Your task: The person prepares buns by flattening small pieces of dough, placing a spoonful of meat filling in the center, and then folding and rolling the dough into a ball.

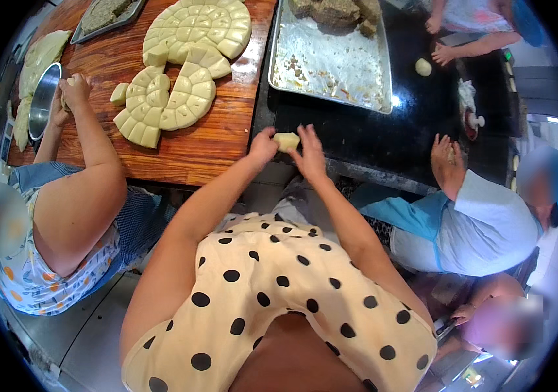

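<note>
Head view: shows polka-dot top filling lower centre. Wooden table across upper left. Black work surface from upper centre to upper right, alongside the wood.

Co-worker in pale grey top at right, hands close together; cannot tell what's between them. Co-worker in printed top at left, hands beside bowl.

Metal tray at upper centre on the black surface, crumbs scattered inside, brown lumps at top of frame. Large scored dough round at upper left of centre on the wood; smaller scored dough slab just below, touching. Metal bowl at far left.

Own right hand at centre: fingers stretched, slightly parted, thumb against dough's right side. Own left hand just left of it: fingers bent, grasping dough's left side. Dough piece, pale yellow, held between both hands near black surface's lower edge; cannot tell if resting on it. Dough ball at upper right, near another person's hand.
</note>
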